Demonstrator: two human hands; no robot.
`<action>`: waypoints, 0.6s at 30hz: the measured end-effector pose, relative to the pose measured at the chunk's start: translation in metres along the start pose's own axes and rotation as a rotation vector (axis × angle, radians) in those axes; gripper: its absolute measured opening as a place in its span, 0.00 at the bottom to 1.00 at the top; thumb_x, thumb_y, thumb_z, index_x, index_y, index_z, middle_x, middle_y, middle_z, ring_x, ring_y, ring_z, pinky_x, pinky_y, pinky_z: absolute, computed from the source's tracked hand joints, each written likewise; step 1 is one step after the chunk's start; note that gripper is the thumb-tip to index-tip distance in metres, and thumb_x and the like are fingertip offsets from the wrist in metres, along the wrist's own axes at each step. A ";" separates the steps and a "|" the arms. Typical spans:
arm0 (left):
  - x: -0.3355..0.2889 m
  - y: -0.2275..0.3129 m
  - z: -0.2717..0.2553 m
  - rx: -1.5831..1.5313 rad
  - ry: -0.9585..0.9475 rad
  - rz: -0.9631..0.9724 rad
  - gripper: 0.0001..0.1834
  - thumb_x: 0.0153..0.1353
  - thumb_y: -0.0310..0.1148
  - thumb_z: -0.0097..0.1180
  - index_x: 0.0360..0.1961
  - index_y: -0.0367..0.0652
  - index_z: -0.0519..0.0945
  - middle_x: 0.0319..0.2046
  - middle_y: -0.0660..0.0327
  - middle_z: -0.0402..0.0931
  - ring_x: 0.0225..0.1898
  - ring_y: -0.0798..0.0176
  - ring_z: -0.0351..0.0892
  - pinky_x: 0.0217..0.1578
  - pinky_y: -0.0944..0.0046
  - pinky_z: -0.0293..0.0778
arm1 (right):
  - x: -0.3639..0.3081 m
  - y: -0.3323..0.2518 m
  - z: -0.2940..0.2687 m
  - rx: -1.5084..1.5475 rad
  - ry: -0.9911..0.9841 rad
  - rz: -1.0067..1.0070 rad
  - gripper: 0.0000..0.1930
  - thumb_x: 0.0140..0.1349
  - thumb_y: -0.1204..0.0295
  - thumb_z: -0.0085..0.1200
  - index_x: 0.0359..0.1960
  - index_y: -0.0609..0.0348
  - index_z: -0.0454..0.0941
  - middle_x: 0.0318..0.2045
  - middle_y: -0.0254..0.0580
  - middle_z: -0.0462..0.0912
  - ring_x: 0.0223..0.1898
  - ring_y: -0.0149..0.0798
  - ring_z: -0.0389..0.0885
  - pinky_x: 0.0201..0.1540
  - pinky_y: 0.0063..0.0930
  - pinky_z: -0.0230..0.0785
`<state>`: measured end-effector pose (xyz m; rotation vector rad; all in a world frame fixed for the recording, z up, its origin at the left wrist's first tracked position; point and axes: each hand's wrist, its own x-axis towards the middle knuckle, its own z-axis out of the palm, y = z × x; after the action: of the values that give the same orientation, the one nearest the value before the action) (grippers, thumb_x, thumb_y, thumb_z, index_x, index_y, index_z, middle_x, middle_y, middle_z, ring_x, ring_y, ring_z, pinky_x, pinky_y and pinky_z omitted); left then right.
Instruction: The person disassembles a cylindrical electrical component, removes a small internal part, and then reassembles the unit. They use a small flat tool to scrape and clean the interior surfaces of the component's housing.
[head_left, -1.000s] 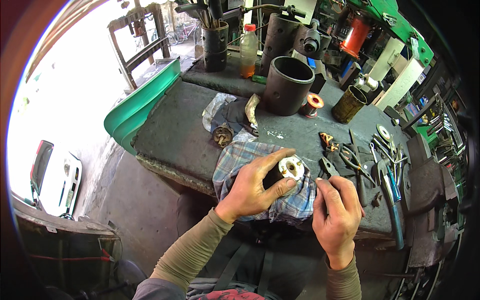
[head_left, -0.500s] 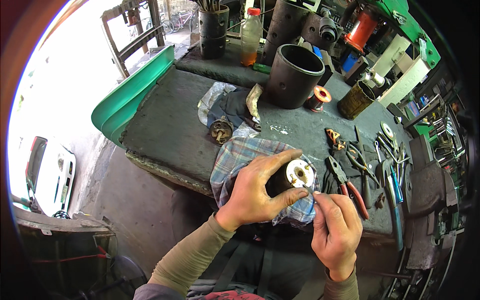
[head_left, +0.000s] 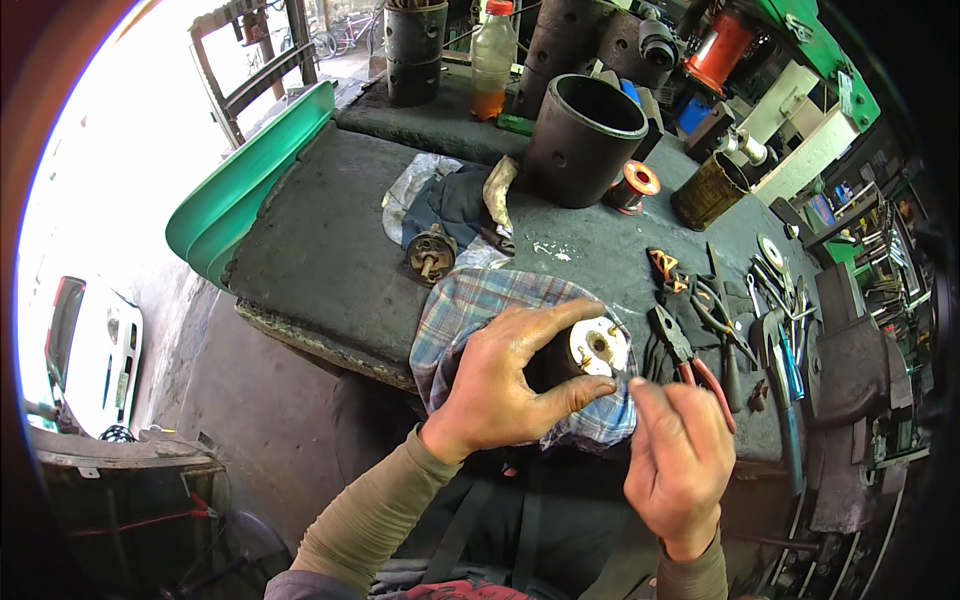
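Note:
My left hand point(head_left: 485, 375) is wrapped round a dark cylindrical part point(head_left: 556, 364), its thumb against the near rim. Its white round end face point(head_left: 613, 350) is turned up toward me, with a dark hole in the middle and small brass-coloured pins near the edge. Close to the rim, my right hand point(head_left: 682, 450) has thumb and forefinger pinched together. A small thin dark piece shows at those fingertips, too small to name. Under and around the cylinder lies a plaid cloth point(head_left: 455, 315) in blue and grey, at the bench's near edge.
Pliers with red handles point(head_left: 680, 345) and other hand tools lie right on the dark bench point(head_left: 320, 250). Behind stand a wide black cylinder point(head_left: 580, 150), a wire spool point(head_left: 634, 186), a rusty can point(head_left: 710, 192) and a bottle point(head_left: 492, 65). A round metal part point(head_left: 431, 256) sits by a dark rag.
The view has shifted a little, so the bench things appear slightly further left and up. My right fingertips have moved slightly up and right; my left hand keeps its grip on the cylinder.

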<state>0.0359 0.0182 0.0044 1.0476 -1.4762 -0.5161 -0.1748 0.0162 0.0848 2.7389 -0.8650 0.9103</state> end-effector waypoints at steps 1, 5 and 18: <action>0.000 0.000 0.000 0.006 0.009 0.019 0.37 0.53 0.40 0.83 0.64 0.40 0.84 0.55 0.51 0.88 0.52 0.51 0.89 0.55 0.56 0.81 | -0.003 -0.006 -0.001 0.025 -0.010 0.011 0.22 0.51 0.83 0.65 0.51 0.68 0.86 0.37 0.48 0.80 0.32 0.48 0.79 0.35 0.40 0.72; 0.000 -0.001 0.001 0.017 0.017 0.029 0.37 0.53 0.40 0.83 0.64 0.41 0.84 0.56 0.51 0.88 0.52 0.50 0.89 0.55 0.56 0.81 | 0.001 0.010 0.003 -0.026 0.020 -0.001 0.22 0.52 0.84 0.64 0.52 0.69 0.86 0.37 0.48 0.80 0.31 0.48 0.79 0.35 0.39 0.72; 0.000 0.000 0.000 0.015 0.006 0.019 0.37 0.52 0.40 0.83 0.64 0.41 0.85 0.53 0.51 0.89 0.50 0.50 0.89 0.55 0.56 0.81 | -0.002 0.006 0.000 0.025 0.008 -0.007 0.22 0.51 0.83 0.64 0.52 0.70 0.86 0.37 0.50 0.81 0.32 0.49 0.80 0.35 0.40 0.73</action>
<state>0.0362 0.0182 0.0050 1.0453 -1.4849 -0.4888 -0.1800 0.0120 0.0836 2.7560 -0.8477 0.9360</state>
